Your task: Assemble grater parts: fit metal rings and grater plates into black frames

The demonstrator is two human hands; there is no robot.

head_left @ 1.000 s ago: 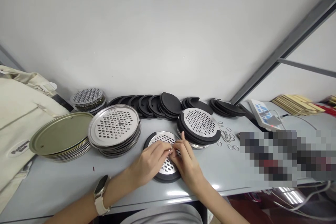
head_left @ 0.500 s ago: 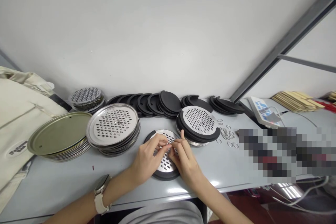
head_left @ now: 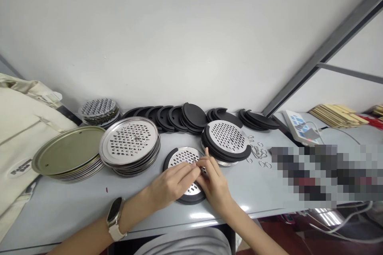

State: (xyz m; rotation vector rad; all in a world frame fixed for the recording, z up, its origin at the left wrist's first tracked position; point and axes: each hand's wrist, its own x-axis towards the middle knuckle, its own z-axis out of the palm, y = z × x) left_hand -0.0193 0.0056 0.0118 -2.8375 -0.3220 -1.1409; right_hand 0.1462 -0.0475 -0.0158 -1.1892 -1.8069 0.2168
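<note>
Left hand [head_left: 172, 185] slid rightward, now meeting right hand [head_left: 214, 185]; fingers [head_left: 191, 172] pressed together, pinch unclear, over perforated steel disc [head_left: 182, 157] in black rubber ring [head_left: 191, 201].

My left hand [head_left: 173, 185] and right hand [head_left: 214, 185] sit between two obstacles: a stack of perforated steel discs [head_left: 129, 143] at left, a black-rimmed perforated steel stack [head_left: 226, 137] at right. Passage runs along the grey table's front edge [head_left: 254, 212].

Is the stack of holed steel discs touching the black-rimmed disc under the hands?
Apart: the head view shows grey table between the stack and the disc.
</note>
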